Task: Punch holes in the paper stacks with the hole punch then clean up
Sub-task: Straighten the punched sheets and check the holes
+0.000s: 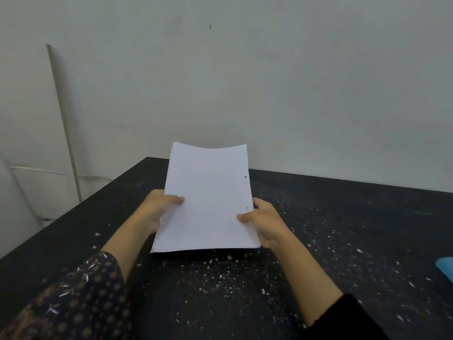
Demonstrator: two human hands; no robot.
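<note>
A stack of white paper is held tilted above the black table, its lower edge close to the tabletop. Two punched holes show along its right margin. My left hand grips the stack's left edge, thumb on top. My right hand grips the right edge near the lower hole, thumb on the top sheet. Small white paper bits lie scattered over the table around and below the stack. No hole punch can be made out.
A light blue object pokes in at the right edge of the table. A pale wall stands behind the table. The table's left edge runs diagonally, with a white panel and strip against the wall at the left.
</note>
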